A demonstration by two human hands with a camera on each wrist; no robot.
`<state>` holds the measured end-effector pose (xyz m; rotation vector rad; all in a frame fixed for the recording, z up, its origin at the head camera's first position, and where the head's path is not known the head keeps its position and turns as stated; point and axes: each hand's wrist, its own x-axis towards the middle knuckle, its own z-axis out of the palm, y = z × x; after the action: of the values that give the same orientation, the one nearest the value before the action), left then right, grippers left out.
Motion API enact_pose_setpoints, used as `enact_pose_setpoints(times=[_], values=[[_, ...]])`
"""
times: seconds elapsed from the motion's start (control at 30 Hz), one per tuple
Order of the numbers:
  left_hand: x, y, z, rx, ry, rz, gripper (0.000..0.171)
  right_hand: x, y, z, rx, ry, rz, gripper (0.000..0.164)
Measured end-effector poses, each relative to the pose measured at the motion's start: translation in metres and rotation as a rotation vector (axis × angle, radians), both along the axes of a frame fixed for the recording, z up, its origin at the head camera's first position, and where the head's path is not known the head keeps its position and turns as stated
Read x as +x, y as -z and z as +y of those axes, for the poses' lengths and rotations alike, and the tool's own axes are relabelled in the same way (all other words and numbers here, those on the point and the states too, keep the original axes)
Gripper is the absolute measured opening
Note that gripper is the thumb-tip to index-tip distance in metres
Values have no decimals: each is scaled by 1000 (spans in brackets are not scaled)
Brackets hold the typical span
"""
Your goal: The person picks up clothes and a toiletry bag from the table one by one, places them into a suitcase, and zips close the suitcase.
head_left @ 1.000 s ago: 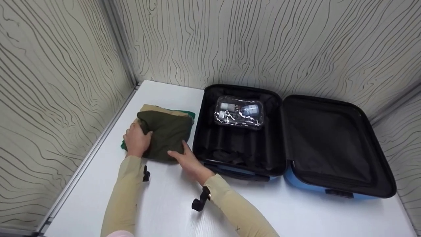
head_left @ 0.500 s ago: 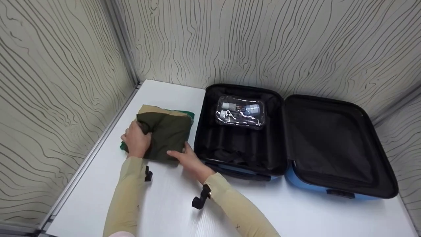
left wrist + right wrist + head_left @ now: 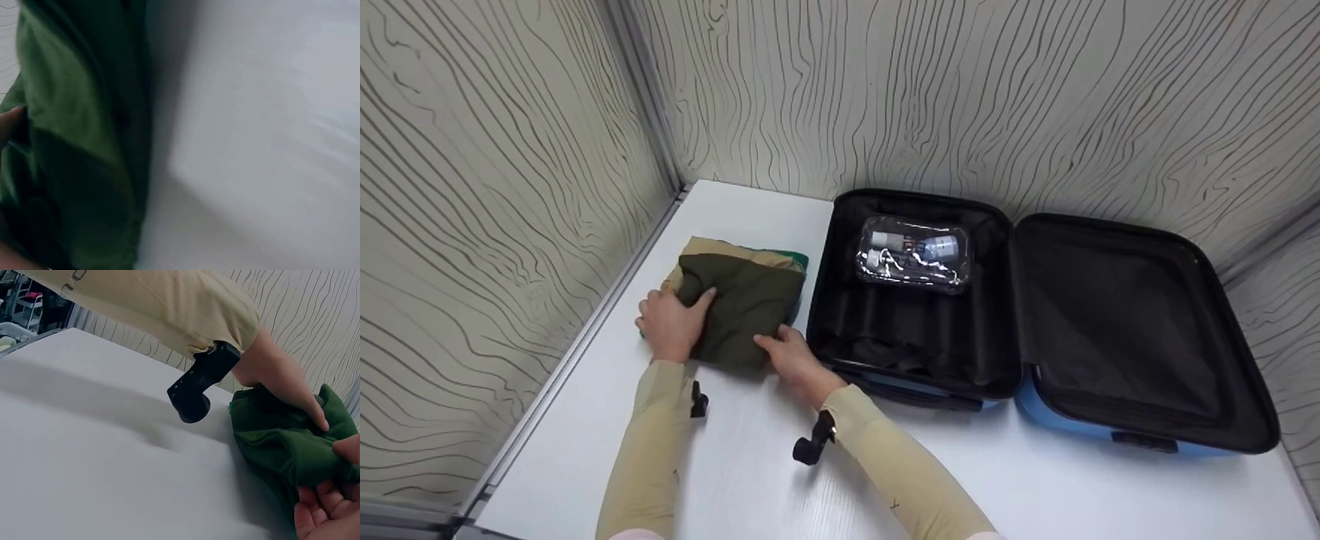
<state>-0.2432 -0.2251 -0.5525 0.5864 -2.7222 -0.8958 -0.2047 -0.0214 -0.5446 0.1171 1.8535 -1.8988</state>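
A folded dark green cloth (image 3: pixel 746 304), probably a garment, lies at the left of the table on top of a folded tan cloth (image 3: pixel 712 246). Bright green fabric (image 3: pixel 796 258) peeks out beneath them. My left hand (image 3: pixel 669 324) grips the pile's left edge, thumb over the dark green cloth and fingers along the outer side. At the near right corner, my right hand (image 3: pixel 801 366) pinches the cloth; its thumb is on top. The right wrist view shows the right-hand fingers (image 3: pixel 312 509) curled under the green cloth (image 3: pixel 281 450). Most of the left hand is outside the left wrist view.
Right of the pile, an open suitcase (image 3: pixel 819 300) with black lining stands on the white table (image 3: pixel 757 465). A clear toiletry pouch (image 3: pixel 915 255) with small bottles lies inside it. The suitcase's other half (image 3: pixel 1125 322) is folded out to the right. Patterned walls border the table.
My left hand has shifted slightly toward the pile's outer left edge, its fingers out of the dark fold. The right thumb has slid a little up the cloth. The suitcase has not moved.
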Motion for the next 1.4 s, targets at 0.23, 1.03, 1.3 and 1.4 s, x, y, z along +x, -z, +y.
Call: enact_pose_setpoints(times=[0.23,1.03,1.3,1.4], values=[[-1,-1,-4,-55,24,84,60,0,-3,-4,-86,25,69,59],[-12,-45,26,88,32,565,39,-4,-58,15,-81,82,244,59],[-14,-61,43,106,102,654,38,-11,-70,30,-145,123,290,44],[-15,-63,48,115,124,678,37,-13,-72,33,-159,128,290,44]])
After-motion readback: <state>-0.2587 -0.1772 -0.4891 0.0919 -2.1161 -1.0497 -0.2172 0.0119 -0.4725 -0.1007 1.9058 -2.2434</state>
